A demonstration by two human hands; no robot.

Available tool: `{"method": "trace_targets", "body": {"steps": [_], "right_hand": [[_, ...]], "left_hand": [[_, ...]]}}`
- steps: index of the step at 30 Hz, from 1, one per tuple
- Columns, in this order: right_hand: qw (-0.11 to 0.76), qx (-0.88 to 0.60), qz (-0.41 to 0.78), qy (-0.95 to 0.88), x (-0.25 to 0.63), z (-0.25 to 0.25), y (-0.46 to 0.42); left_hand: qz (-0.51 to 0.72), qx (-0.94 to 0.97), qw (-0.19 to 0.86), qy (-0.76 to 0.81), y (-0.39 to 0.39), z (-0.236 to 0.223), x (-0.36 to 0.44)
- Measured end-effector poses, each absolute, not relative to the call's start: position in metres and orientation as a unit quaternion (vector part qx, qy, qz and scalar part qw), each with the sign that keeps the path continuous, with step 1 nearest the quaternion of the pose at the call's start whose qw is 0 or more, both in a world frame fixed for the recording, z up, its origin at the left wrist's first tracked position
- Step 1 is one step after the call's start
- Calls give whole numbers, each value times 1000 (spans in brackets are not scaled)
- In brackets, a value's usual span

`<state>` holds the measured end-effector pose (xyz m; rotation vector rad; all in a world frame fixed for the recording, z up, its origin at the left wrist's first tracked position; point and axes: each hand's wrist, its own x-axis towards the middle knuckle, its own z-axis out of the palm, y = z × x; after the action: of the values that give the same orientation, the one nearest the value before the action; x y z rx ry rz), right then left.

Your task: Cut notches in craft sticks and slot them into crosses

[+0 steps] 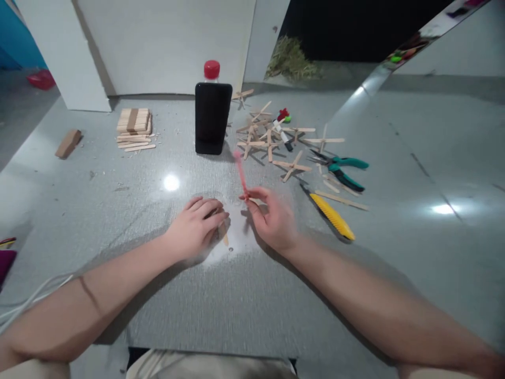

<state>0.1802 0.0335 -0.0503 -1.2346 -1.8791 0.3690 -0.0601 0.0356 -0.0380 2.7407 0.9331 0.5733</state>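
Observation:
My left hand [197, 226] lies low over the table with its fingers curled onto a wooden craft stick [225, 237]. The stick's lower end sticks out beneath the fingertips; its upper part is covered. To the right, my right hand [272, 218] pinches a thin pink-red stick [242, 176] between thumb and forefinger. That stick points up and away toward the phone and is blurred, so its exact kind is unclear. A small round metal-looking bit [231, 249] sits on the table just below the craft stick.
A black phone [213, 118] leans on a red-capped bottle [212, 69]. Crossed craft sticks [292, 166] spread to its right, near green-handled pliers [347, 167] and a yellow utility knife [333, 216]. Bundled sticks [128, 121] and a brown block [68, 143] lie at left.

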Motion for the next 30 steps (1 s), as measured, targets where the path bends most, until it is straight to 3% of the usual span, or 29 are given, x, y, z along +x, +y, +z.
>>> {"method": "trace_targets", "body": {"steps": [7,15,23,26,30], "right_hand": [[315,-562,26,-764,184,-56,46],[213,-660,-32,-720,228,-42,47],[100,-793,59,-598,315,-44,12],[106,-798,123,-581,321,-50,14],[203,-767,197,-576,313,-47,17]], "left_hand": [[215,908,123,337,43,-41,-62],[225,865,181,410,48,-50,-72],[255,800,166,517,58,-50,-89],[265,815,152,493,58,-48,-86],[243,852,134,444,50,-52,-84]]}}
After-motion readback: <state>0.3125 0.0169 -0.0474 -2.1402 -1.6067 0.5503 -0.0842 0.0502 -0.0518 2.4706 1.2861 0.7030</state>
